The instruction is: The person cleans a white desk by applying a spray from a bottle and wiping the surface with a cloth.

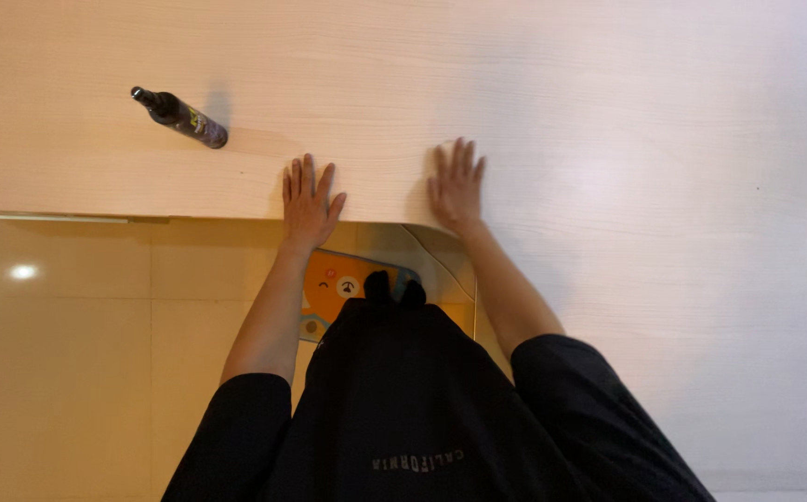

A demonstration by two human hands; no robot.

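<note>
Wooden table (562, 84) bears two flat hands (309, 203) (456, 189), one bottle (180, 118).

A pale wooden table (608, 112) stretches wide and mostly bare. The left hand (308, 204) and right hand (456, 189) lie flat near its front edge, apart from each other, with open wood between them. The only obstacle on top is a dark bottle (180, 118) lying on its side, far left of the left hand. Everything to the right of the right hand is open surface, as is the strip beyond the fingertips.
</note>
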